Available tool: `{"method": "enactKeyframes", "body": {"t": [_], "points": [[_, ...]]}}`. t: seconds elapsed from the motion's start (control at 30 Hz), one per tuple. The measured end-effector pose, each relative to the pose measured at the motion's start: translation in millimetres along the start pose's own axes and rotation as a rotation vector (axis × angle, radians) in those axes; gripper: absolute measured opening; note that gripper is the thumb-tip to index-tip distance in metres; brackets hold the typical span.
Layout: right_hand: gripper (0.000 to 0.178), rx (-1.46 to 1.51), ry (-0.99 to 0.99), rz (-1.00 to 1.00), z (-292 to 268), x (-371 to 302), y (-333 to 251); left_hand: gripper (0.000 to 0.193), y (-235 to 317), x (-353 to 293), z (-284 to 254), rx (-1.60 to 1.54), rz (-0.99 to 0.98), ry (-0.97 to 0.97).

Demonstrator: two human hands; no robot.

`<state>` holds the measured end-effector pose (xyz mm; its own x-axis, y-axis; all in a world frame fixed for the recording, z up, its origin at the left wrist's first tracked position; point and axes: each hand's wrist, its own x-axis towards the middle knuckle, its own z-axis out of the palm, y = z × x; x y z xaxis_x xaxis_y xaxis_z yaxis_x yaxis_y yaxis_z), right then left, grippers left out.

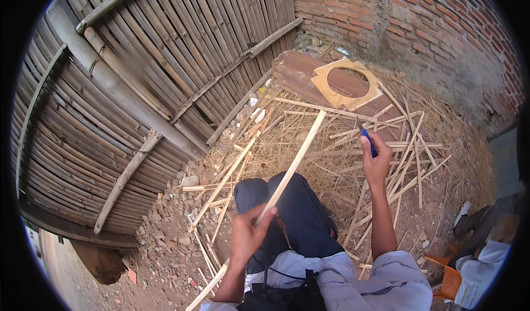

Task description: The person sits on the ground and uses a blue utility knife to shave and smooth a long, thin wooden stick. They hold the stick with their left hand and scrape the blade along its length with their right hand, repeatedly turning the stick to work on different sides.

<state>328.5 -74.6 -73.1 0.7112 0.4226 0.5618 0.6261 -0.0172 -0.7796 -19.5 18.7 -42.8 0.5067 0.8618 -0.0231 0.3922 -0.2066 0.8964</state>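
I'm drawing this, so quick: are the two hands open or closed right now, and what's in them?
Left hand: closed, holding a long pale wooden strip.
Right hand: closed, holding a blue-handled knife.

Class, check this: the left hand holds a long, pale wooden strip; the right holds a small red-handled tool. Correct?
Not quite: the head view shows the right hand holding a small blue-handled tool, not a red one. The left hand does hold a long, pale wooden strip.

Left hand (249, 233) clenched, just short of the knees (303, 192), right hand (377, 157) ahead and right of them, fingers (381, 144) curled, forearm (382, 217) extended.
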Motion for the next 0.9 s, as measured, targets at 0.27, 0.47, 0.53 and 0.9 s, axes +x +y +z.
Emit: {"method": "enactKeyframes", "body": {"t": [0.27,0.47,0.53,0.9], "points": [[0.025,0.113,-0.393,-0.333,36,-78,-75,0.026,33,4,18,-0.036,0.106,-0.015],[0.027,0.105,-0.373,-0.429,43,-88,-80,0.027,38,3,18,-0.037,0.133,-0.056],[0.028,0.091,-0.364,-0.443,44,-87,-79,0.027,34,3,18,-0.065,0.108,-0.08],[0.026,0.022,-0.187,-0.363,30,-50,-63,0.024,22,-8,12,-0.18,-0.015,-0.12]]}}
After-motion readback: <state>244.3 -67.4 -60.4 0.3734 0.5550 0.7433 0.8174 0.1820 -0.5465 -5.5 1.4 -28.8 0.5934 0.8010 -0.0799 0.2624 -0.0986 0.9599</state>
